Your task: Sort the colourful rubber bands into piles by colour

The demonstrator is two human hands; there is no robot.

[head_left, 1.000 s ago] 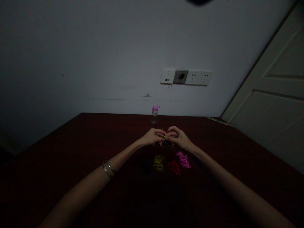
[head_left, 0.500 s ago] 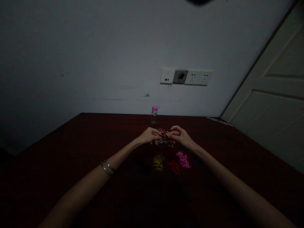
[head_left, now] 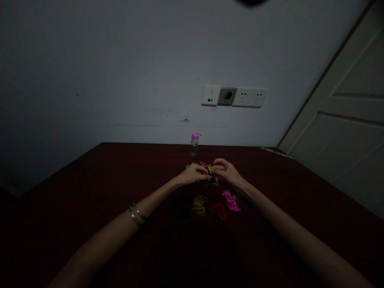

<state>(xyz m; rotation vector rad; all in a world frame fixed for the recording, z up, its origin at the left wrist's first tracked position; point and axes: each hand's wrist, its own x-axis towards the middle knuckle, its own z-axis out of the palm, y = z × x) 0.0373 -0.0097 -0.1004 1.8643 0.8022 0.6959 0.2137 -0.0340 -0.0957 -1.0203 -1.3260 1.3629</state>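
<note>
A mixed pile of coloured bands or strings [head_left: 205,164] lies on the dark table, mostly covered by both hands. My left hand [head_left: 194,174] reaches over the pile from the left, its fingers pressed together at the strands. From the right, my right hand [head_left: 225,171] pinches at a yellow strand [head_left: 209,169], close to the left fingertips. Nearer to me lie three separate heaps: yellow strands [head_left: 199,205], red strands [head_left: 219,210] and pink strands [head_left: 231,201]. Something dark blue, hard to make out, is beside the pink heap.
A clear bottle with a pink lid [head_left: 194,145] stands behind the pile, near the wall. Sockets and switches [head_left: 234,97] are on the wall above the dark red table [head_left: 135,160]. A panelled door [head_left: 348,116] is at the right.
My left hand has moved a little to the right, nearer my right fingertips, and covers more of the pile. My right hand has hardly moved.
</note>
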